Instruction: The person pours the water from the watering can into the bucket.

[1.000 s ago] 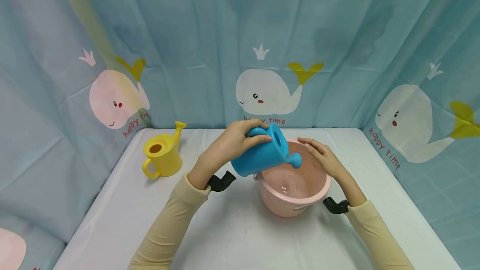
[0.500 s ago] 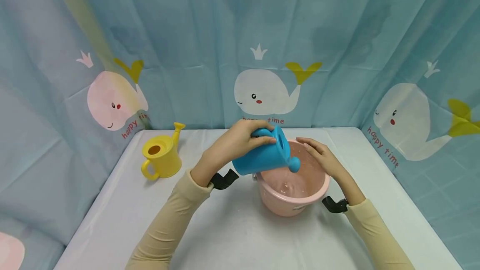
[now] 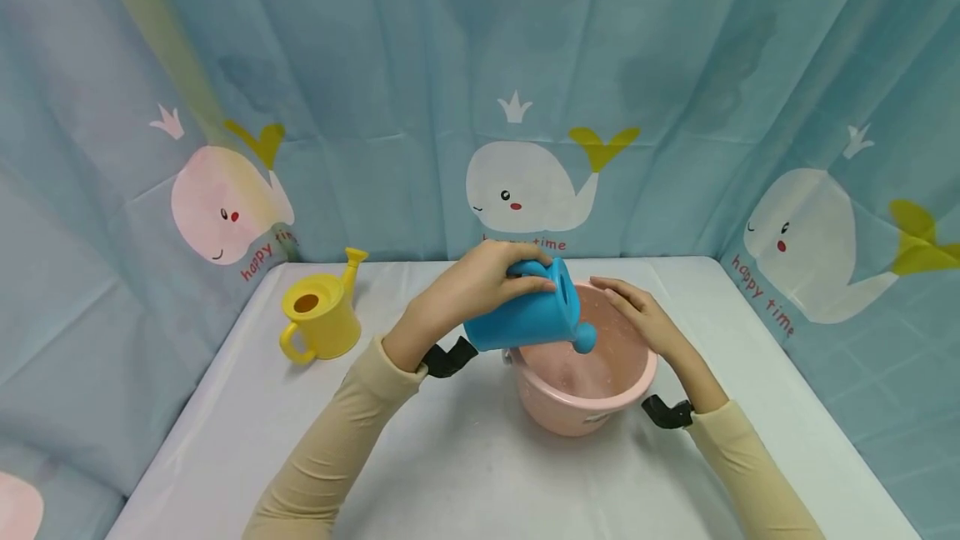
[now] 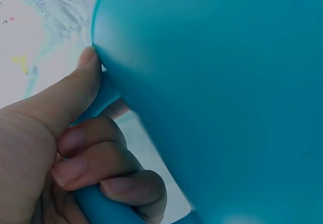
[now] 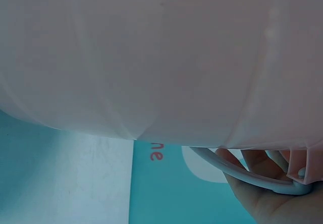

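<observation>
My left hand (image 3: 491, 282) grips the handle of a blue watering can (image 3: 521, 319), its fingers curled round the handle in the left wrist view. The can is held off the table and tilted right, its round spout head over a pink bucket (image 3: 555, 411). Some water seems to lie in the bucket; I cannot make out a stream from the spout. My right hand (image 3: 648, 319) holds the bucket's right rim, with fingers outside the wall. In the right wrist view these fingers (image 5: 262, 178) show by the grey bail handle (image 5: 252, 176), partly hidden by the bucket.
A yellow watering can (image 3: 322, 319) stands upright at the table's back left, its spout pointing up. The white table (image 3: 450, 473) is bounded by blue curtains (image 3: 360, 90) printed with whales at the back and sides.
My left hand has tipped the blue watering can further, so its spout head sits lower over the bucket. A splash seen inside the bucket half a second ago has faded. My right hand stays put.
</observation>
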`<action>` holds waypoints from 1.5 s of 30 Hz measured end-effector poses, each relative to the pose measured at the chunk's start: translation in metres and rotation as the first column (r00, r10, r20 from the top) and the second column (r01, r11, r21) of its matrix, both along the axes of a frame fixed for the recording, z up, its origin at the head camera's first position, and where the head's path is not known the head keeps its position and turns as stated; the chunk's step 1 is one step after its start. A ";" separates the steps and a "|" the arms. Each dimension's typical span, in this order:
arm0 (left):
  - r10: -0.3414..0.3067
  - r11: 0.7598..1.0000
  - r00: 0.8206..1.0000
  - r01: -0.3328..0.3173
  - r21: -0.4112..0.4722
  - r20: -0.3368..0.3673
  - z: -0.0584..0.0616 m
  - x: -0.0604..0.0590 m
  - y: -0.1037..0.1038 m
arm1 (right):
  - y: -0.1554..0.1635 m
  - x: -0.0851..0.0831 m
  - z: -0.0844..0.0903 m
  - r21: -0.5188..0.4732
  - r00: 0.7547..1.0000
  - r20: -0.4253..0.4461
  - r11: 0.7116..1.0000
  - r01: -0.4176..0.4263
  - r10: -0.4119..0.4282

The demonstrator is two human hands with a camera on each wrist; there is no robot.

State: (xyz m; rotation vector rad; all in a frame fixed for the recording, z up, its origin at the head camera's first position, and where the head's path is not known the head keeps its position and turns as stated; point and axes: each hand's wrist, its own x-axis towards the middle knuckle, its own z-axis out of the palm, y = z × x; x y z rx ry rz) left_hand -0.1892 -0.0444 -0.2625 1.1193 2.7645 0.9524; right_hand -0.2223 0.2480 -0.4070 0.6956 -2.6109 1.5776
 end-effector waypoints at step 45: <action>-0.080 0.993 0.978 0.061 -0.102 -0.195 0.015 0.000 -0.011 | 0.000 0.000 0.000 0.003 0.998 -0.057 1.000 -0.001 0.001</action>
